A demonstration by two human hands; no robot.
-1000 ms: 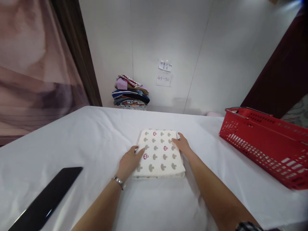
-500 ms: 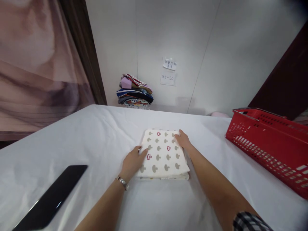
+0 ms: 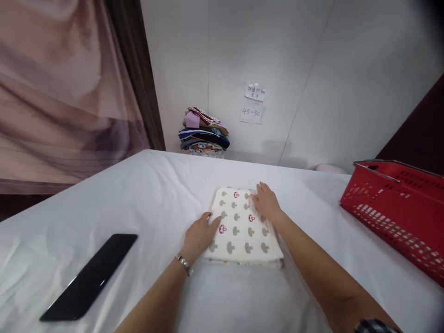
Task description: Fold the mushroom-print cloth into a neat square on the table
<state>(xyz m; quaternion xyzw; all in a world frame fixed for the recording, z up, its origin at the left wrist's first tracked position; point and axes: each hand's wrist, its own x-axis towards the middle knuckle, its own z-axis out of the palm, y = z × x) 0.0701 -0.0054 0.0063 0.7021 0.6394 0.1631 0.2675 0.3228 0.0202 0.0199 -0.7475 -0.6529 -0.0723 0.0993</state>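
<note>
A folded white cloth printed with grey and red mushrooms lies flat in the middle of the white-covered table. My left hand, with a metal bracelet at the wrist, holds its left edge; the thumb rests on top and the other fingers are mostly hidden along the side. Over the far right corner lies my right hand, fingers stretched out and flat on the fabric. Beneath the top layer, more folded layers show along the near edge.
A black phone-like slab lies on the table at left. The red perforated basket stands at right. Folded clothes are piled by the wall beyond the far edge, with paper signs nearby. A pink curtain hangs at left.
My right hand has shifted from the cloth's right edge onto its top, fingers now laid flatter. My left hand keeps its place at the left edge. The whole view has shifted slightly.
</note>
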